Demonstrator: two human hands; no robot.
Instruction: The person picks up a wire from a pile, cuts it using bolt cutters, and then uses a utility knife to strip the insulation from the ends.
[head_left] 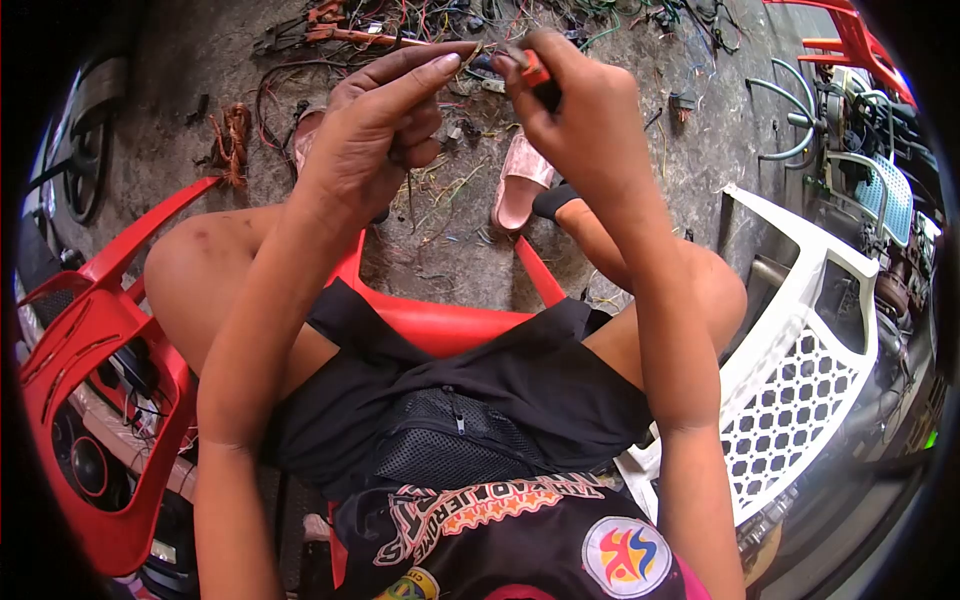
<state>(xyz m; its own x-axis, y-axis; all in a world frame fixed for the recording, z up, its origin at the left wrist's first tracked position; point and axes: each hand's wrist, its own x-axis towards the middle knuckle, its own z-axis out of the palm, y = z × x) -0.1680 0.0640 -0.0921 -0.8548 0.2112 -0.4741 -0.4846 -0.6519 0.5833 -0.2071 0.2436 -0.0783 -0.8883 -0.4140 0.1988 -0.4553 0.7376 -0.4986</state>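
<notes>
Both hands are raised close together at the top middle of the head view. My left hand [385,120] pinches a thin wire end [478,50] between thumb and forefinger. Its other fingers are curled, and a thin strand hangs below them. My right hand [575,90] is closed around a small tool with a red and black handle [535,68], whose tip points toward the wire. The fingers hide much of the tool, so its kind cannot be made out.
Cut wires [440,190] and cables litter the concrete floor [620,130]. A copper-coloured bundle [232,140] lies left, near a pink slipper [522,180]. A red chair [110,340] stands left, a white chair [800,400] right, and metal parts [890,130] sit beyond.
</notes>
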